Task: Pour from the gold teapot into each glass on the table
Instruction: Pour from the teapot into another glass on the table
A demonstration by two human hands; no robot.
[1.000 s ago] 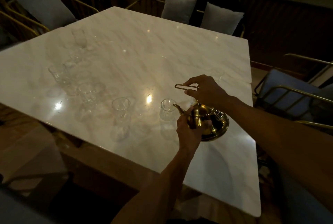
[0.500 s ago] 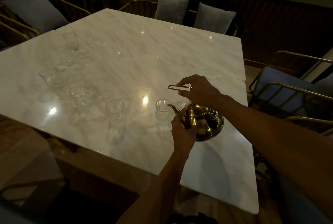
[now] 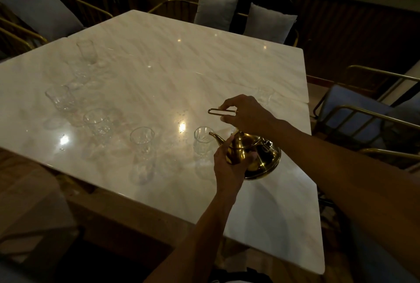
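The right hand (image 3: 246,115) pinches the wire handle (image 3: 221,111) above the gold teapot (image 3: 252,154), while the left hand (image 3: 229,164) curls round the pot's body — the pot tilted, spout (image 3: 216,137) just at the rim of the nearest glass (image 3: 202,140). Left of the teapot stands a second glass (image 3: 142,139), then more glasses (image 3: 96,122) trailing away across the marble table (image 3: 159,66) — grey cushions (image 3: 217,11) beyond its far edge.
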